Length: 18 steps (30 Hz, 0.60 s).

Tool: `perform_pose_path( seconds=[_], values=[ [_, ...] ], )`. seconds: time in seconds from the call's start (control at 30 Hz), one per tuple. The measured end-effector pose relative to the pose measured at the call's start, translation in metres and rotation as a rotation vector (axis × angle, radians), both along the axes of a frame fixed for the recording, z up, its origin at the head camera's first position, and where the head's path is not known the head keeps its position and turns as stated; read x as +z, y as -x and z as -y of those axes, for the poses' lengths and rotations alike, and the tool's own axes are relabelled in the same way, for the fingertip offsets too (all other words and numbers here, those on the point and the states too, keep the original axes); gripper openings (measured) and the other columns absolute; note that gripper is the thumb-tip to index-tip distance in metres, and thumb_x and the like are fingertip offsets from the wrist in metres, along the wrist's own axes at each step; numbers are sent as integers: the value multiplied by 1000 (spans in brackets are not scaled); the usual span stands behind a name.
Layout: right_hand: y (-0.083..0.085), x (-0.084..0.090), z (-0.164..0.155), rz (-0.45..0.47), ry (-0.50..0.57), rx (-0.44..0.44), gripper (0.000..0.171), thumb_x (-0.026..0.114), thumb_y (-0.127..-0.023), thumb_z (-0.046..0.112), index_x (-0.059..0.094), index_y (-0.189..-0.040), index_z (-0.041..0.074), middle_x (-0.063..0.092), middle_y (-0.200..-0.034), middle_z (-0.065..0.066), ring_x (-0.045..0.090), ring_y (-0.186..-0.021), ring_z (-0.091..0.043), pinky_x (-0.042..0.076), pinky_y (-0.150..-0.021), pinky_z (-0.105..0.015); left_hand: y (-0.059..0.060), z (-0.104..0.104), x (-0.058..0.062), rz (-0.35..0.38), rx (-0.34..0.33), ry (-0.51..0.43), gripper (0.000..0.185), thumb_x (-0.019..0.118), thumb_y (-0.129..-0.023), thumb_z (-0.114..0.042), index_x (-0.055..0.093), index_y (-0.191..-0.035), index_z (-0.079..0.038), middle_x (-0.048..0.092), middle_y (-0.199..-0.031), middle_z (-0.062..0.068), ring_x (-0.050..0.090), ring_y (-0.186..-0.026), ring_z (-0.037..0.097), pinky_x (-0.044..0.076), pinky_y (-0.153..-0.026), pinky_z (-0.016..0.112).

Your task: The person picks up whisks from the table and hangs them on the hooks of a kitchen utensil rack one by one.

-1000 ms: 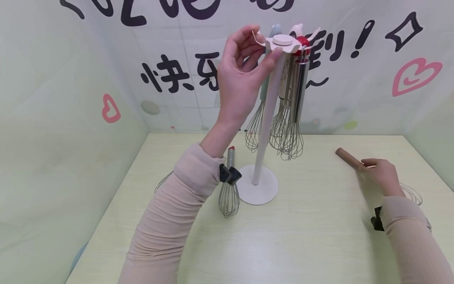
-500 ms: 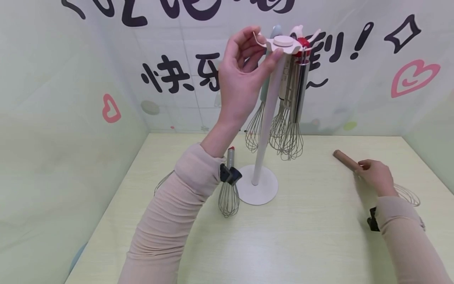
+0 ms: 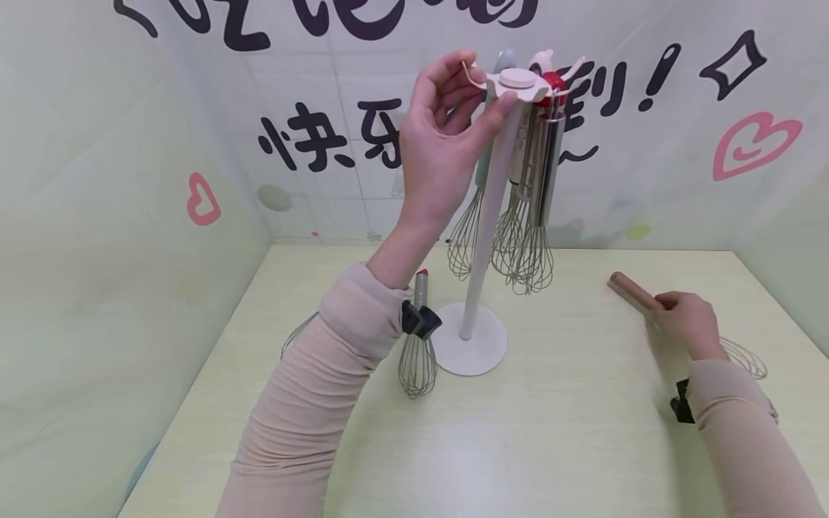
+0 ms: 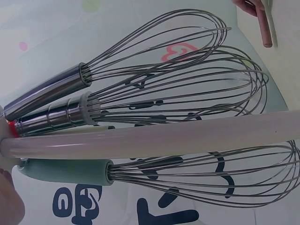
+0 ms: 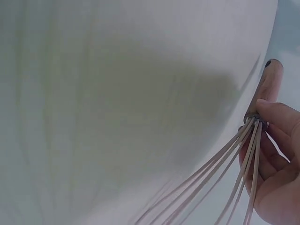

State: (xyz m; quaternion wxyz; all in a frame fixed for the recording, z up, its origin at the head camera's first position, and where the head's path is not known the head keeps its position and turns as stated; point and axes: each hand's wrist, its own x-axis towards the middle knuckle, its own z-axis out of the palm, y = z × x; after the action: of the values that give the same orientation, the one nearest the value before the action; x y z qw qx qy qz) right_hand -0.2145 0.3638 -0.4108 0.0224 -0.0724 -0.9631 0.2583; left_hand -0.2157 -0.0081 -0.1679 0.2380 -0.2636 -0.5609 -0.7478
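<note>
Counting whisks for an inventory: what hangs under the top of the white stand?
Three whisks hang under the stand's top, which the left hand pinches. Their hooks are hidden behind the top and fingers, so any further one cannot be seen.

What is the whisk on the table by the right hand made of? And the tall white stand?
The whisk's handle looks like brown wood, matte and unshiny; its loops look like thin metal wire. The stand seems smooth white plastic or painted metal; its soft sheen leaves that open.
</note>
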Motion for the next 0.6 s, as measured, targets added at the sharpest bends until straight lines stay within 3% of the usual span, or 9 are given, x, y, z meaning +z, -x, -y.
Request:
perform_pose_path(
  seconds=[0.23, 0.53, 0.6],
  values=[
    [1, 10, 3, -80, 28, 5, 38, 59, -91, 9, 54, -119, -16, 57, -112, -39, 57, -94, -48, 45, -64, -32, 1, 0, 0, -2, 0, 1, 55, 69, -79, 11, 44, -128, 11, 53, -109, 15, 57, -106, 24, 50, -102, 19],
    [6, 22, 8, -146, 39, -11, 40, 60, -91, 14, 55, -121, -12, 59, -113, -37, 59, -95, -45, 39, -56, -16, 1, 0, 0, 0, 4, 1, 55, 70, -79, 11, 45, -128, 11, 53, -109, 14, 58, -103, 20, 50, -102, 19],
    [7, 25, 10, -158, 51, -24, 40, 61, -91, 16, 56, -121, -11, 59, -113, -36, 62, -87, -33, 39, -54, -13, 2, 0, 0, -3, 0, 0, 55, 69, -78, 11, 45, -128, 11, 53, -109, 14, 58, -103, 20, 50, -102, 19]
  ],
)
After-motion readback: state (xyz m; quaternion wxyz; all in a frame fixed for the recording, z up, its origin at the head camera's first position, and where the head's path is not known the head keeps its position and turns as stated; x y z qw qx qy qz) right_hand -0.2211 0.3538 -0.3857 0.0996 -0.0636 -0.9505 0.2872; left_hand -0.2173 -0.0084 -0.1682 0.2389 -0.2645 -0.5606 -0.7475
